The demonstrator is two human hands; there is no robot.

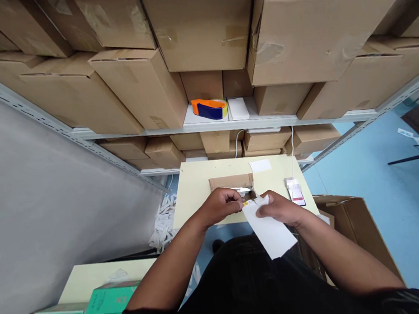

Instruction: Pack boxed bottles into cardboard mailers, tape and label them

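Observation:
My right hand (278,207) grips a white paper slip (272,233), thumb on top, in front of my body at the table's near edge. The slip hangs down at a slant toward me. At its upper left corner is a small yellow piece (245,203) with a dark mark. My left hand (225,204) is closed in a pinch at that corner, thumb and forefinger together. Just beyond both hands lies a small cardboard box (230,181) on the pale yellow table (193,178). A shiny strip shows on its near side, partly hidden by my hands.
A phone (296,198) with a cable lies at the table's right, a white paper (260,165) at the back. An orange and blue tape dispenser (210,109) sits on the shelf among cardboard boxes (203,27). Green boxes (110,300) stand lower left, an open carton (362,226) right.

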